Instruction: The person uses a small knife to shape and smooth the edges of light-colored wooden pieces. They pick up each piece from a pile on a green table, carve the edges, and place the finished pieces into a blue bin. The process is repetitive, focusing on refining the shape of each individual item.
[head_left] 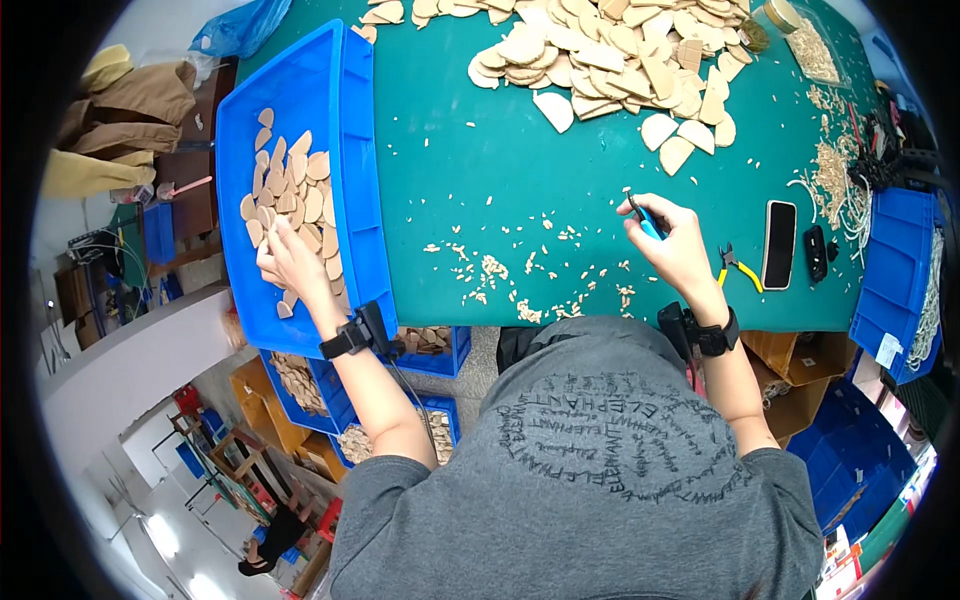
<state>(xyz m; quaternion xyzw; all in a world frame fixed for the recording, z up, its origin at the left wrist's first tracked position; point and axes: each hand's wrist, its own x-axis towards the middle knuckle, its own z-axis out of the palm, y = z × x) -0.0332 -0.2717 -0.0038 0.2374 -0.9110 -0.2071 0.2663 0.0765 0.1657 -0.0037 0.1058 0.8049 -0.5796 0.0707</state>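
My left hand (290,262) reaches into a blue plastic bin (352,130) at the left. Its fingers are closed at the tips, around what looks like a small tan half-round piece (266,216); the fingers partly cover it. Many similar flat pieces (296,172) lie heaped in the bin about this hand. Above the green table, my right hand (678,248) is wrapped round a pair of blue-handled cutting pliers (650,224). Their dark jaws point up and left, with a small pale chip at the tip.
A large pile of tan half-round pieces (620,60) covers the table's far side. Small pale chips (490,268) are scattered nearer me. To the right lie yellow-handled cutters (740,268), a phone (779,245) and a black device (816,254). Another blue bin (890,280) stands at the right edge.
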